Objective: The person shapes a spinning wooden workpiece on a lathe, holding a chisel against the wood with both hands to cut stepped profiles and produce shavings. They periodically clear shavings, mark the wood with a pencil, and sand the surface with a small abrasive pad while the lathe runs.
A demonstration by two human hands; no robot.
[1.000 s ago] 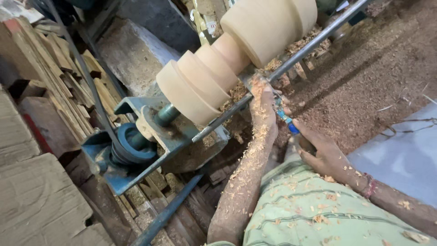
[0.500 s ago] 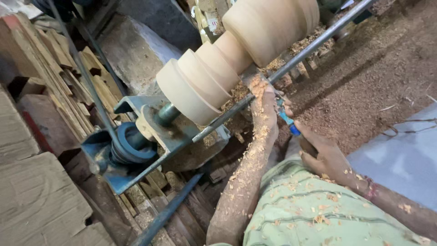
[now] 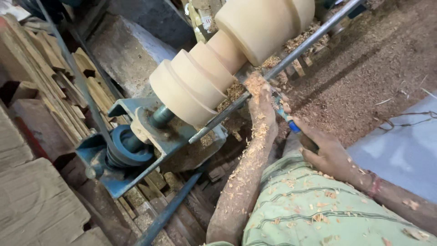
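Big pale wooden workpiece (image 3: 227, 54) fills the upper centre, mounted on the blue lathe (image 3: 132, 150). Steel tool rest bar (image 3: 291, 50) runs diagonally beneath. Left hand (image 3: 261, 98) presses the chisel (image 3: 287, 116) down there; right hand (image 3: 327, 152) wraps its handle tight. Shaping cut underway, calling for steady pressure.

Almost nothing of this kind shows. The only candidate is a small white tag or sticker (image 3: 207, 21) at the top of the view, set on a pale upright wooden piece (image 3: 196, 18) just left of the thick end of the turned pale wooden workpiece (image 3: 227, 54). It is roughly rectangular, white with a few dark marks, and too small and blurred to make out further. No packages, signs or screens appear anywhere else in the view.
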